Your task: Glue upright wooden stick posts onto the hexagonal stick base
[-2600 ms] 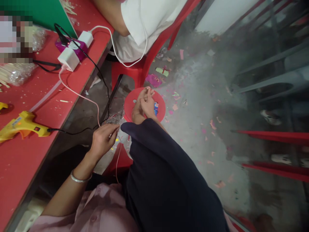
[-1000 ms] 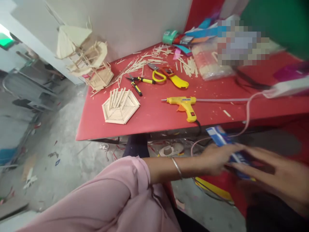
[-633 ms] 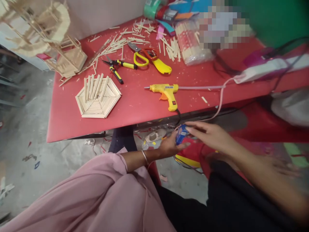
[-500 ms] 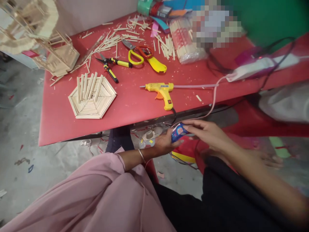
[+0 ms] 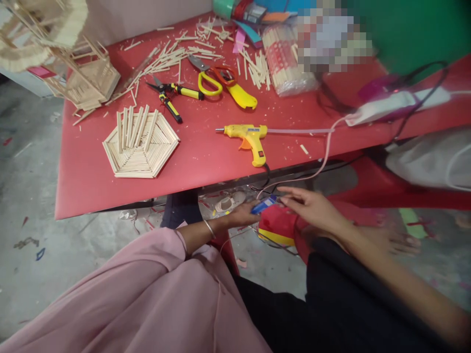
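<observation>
Below the table's front edge, my left hand [image 5: 243, 214], with a bangle on the wrist, is closed around a small blue box [image 5: 264, 204]. My right hand [image 5: 311, 206] is just right of the box's end, its fingers stretched out and slightly apart. Whether a fingertip touches the box I cannot tell. Nearest on the table lies a yellow hot glue gun [image 5: 253, 138] on its side, nozzle to the left, a clear glue stick out of its back. Further left is a hexagonal panel of wooden sticks [image 5: 143, 164], with several loose sticks [image 5: 128, 128] on it.
On the red table [image 5: 206, 169] lie cutting pliers [image 5: 171, 98], yellow-handled scissors [image 5: 209, 83], scattered sticks [image 5: 165, 63] and a wrapped stick bundle [image 5: 285, 59]. A stick model [image 5: 91, 83] stands left. A power strip [image 5: 386, 108] and cables are right. A red-yellow object [image 5: 275, 225] is below my hands.
The blue box has moved slightly left and down with my left hand and turned flatter. My right fingers, which were on its right end, now stretch out beside it.
</observation>
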`<action>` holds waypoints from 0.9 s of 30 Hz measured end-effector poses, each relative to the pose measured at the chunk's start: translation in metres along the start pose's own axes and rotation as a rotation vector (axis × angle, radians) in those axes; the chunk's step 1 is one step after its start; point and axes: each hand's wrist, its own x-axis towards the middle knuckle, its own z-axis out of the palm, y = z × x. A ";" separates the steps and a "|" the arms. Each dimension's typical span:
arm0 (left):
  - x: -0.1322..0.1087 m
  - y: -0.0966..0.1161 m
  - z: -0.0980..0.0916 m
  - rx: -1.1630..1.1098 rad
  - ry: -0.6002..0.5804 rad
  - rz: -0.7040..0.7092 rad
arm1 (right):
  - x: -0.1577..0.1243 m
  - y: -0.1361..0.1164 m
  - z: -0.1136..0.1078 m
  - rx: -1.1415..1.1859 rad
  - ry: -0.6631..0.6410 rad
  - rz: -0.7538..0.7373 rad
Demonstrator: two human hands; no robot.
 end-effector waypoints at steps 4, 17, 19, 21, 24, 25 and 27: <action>0.002 -0.005 -0.006 -0.375 -0.212 -0.128 | -0.003 -0.010 0.001 -0.224 -0.001 -0.280; -0.011 -0.009 -0.009 -0.439 -0.257 -0.079 | -0.006 -0.014 -0.001 -0.117 -0.145 -0.135; -0.013 -0.008 -0.009 -0.422 -0.267 -0.095 | -0.007 -0.014 0.001 -0.124 -0.145 -0.123; -0.014 -0.006 -0.006 -0.371 -0.248 -0.101 | -0.008 -0.014 0.003 -0.157 -0.155 -0.125; -0.016 0.000 0.000 -0.153 -0.055 -0.028 | -0.008 -0.016 0.004 -0.336 -0.137 -0.173; -0.017 0.002 0.002 -0.048 0.034 0.012 | -0.008 -0.017 0.004 -0.414 -0.114 -0.193; -0.018 0.006 0.005 0.144 0.173 0.072 | -0.009 -0.019 0.004 -0.518 -0.077 -0.221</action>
